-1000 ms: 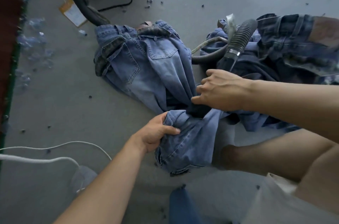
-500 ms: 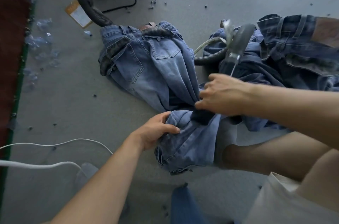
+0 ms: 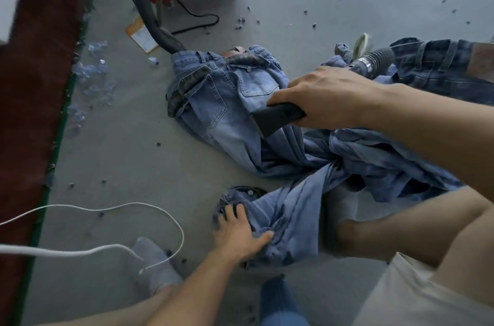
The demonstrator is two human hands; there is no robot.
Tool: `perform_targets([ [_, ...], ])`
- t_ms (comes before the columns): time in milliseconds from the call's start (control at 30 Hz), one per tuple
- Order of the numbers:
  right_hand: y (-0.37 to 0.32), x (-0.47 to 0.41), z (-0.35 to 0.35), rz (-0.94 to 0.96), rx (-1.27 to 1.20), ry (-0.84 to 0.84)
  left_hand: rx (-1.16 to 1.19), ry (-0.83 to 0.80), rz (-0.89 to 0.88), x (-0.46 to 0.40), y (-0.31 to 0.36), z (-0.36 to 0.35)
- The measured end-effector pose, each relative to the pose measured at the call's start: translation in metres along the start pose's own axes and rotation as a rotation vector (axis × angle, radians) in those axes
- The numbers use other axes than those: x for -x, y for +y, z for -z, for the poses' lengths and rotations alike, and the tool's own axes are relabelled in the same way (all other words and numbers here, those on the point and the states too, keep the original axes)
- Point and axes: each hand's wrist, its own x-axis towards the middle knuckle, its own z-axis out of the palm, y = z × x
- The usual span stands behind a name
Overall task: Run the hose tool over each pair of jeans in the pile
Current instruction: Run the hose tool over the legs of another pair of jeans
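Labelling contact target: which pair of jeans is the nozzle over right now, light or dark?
The light-wash jeans spread mid-floor: the right hand holds the black nozzle by their back pocket. The dark jeans lie far right, untouched.

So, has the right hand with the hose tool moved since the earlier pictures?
Yes. The right hand carried the hose tool up the light jeans, from the bunched leg toward their back pocket.

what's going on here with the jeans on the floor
A person sits on the floor working on a pile of jeans. The right hand grips the dark nozzle of a ribbed hose and holds it against the light blue jeans. The left hand holds down that pair's bunched leg nearer the body. Darker jeans lie behind on the right.
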Motion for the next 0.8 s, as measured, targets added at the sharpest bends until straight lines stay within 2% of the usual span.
perform_targets([
  [67,-0.001,0.0,-0.002,0.012,0.004,-0.022,0.002,0.086,-0.061,-0.003,0.009,0.003],
  [100,0.0,0.0,-0.002,0.015,-0.005,-0.018,0.073,0.074,-0.084,-0.007,0.007,0.013],
  [200,0.006,0.001,0.009,-0.024,-0.058,0.028,0.528,-0.122,-0.15,-0.021,-0.013,0.075],
  [233,0.009,0.002,0.014,-0.049,-0.088,0.049,0.685,-0.114,-0.128,-0.027,-0.02,0.098],
  [300,0.015,0.005,0.02,-0.087,-0.145,0.091,0.816,0.073,0.005,-0.045,-0.032,0.131],
  [333,0.018,0.006,0.021,-0.098,-0.159,0.108,0.878,0.116,0.053,-0.054,-0.036,0.136],
  [467,0.027,0.006,0.018,-0.118,-0.191,0.148,1.402,0.061,0.009,-0.055,-0.043,0.121],
  [567,0.032,0.004,0.016,-0.123,-0.192,0.143,1.828,-0.011,0.167,-0.044,-0.063,0.099],
  [600,0.033,0.004,0.016,-0.125,-0.189,0.136,1.88,-0.05,0.214,-0.041,-0.068,0.094],
  [700,0.033,0.003,0.016,-0.126,-0.185,0.117,1.805,-0.237,0.111,-0.023,-0.062,0.094],
  [800,0.032,0.003,0.02,-0.123,-0.197,0.112,1.779,-0.236,0.084,-0.024,-0.075,0.116],
])
